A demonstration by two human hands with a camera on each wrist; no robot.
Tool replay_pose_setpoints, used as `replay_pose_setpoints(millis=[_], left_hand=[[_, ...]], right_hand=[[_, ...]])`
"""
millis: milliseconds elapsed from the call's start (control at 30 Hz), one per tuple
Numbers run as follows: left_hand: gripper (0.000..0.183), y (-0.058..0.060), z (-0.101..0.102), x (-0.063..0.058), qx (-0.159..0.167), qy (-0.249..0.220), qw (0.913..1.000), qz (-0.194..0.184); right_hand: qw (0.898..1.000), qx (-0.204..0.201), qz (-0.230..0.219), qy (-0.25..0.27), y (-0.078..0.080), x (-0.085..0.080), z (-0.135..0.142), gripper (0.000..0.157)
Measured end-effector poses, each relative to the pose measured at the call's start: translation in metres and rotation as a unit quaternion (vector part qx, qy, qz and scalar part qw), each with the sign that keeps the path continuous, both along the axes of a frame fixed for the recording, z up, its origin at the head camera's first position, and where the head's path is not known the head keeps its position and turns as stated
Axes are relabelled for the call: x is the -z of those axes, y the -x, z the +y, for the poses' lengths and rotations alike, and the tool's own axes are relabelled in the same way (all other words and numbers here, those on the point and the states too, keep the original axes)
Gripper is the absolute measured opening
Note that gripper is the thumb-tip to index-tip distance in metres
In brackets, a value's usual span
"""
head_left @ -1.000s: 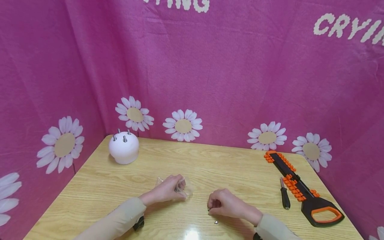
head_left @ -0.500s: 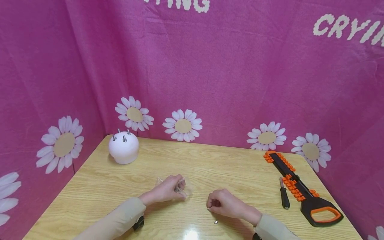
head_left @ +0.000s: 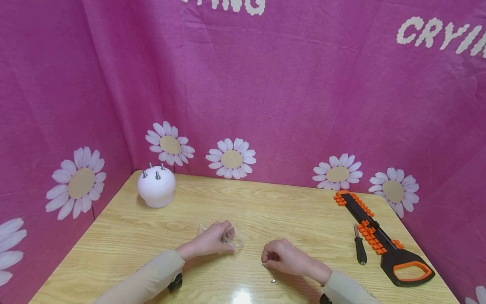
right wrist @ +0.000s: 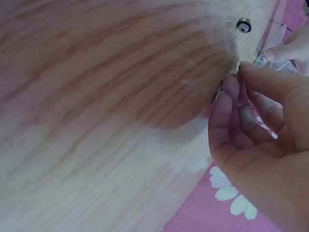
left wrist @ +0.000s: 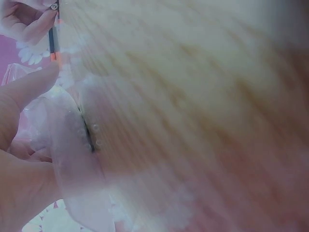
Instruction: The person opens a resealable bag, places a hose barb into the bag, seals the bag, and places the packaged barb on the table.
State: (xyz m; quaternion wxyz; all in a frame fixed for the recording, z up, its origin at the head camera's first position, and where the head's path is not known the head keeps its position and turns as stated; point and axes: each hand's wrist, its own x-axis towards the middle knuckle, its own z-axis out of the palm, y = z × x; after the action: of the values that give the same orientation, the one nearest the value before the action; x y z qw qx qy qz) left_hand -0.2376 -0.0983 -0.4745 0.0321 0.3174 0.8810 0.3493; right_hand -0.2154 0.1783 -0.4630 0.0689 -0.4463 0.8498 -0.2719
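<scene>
In the head view my left hand (head_left: 212, 239) holds a crumpled clear plastic bag (head_left: 236, 242) over the table. Several tiny ring-shaped bits (left wrist: 95, 128) show by the bag in the left wrist view. To the right, my right hand (head_left: 286, 256) pinches a small shiny metal fastener (head_left: 263, 264) between thumb and fingertips, just above the tabletop or touching it; I cannot tell which. Its round end (left wrist: 54, 6) shows in the left wrist view, but its exact kind is too small to tell. A second small metal fastener (head_left: 273, 280) lies on the wood below that hand.
A white rounded object (head_left: 156, 192) with several upright metal bolts stands at the back left. On the right lie a black-handled screwdriver (head_left: 360, 249) and a long black-and-orange tool (head_left: 402, 264) with a loop handle. A pink flowered cloth (head_left: 265, 105) hangs behind the table (head_left: 265, 202).
My right hand shifts very slightly left, still pinching the small fastener. The left hand and the bag stay in place.
</scene>
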Motion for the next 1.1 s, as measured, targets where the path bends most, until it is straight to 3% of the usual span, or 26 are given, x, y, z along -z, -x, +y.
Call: replay_pose_setpoints(millis=[300, 567, 867, 1100], left_hand=[[0.034, 0.002, -0.001, 0.002, 0.003, -0.003, 1.0000, 0.000], [0.035, 0.003, 0.000, 0.002, 0.002, -0.007, 0.9999, -0.010], [0.037, 0.004, 0.001, 0.004, 0.005, -0.007, 0.9998, -0.016], [0.037, 0.004, 0.000, 0.005, -0.004, 0.001, 0.9999, -0.010]], right_hand=[[0.999, 0.023, -0.001, 0.033, 0.011, -0.010, -0.007, 0.007], [0.998, 0.051, 0.020, 0.037, 0.028, -0.021, -0.030, 0.008], [0.998, 0.044, 0.017, 0.042, 0.033, -0.027, -0.058, 0.004], [0.999, 0.034, 0.005, 0.042, 0.033, -0.028, -0.065, 0.003]])
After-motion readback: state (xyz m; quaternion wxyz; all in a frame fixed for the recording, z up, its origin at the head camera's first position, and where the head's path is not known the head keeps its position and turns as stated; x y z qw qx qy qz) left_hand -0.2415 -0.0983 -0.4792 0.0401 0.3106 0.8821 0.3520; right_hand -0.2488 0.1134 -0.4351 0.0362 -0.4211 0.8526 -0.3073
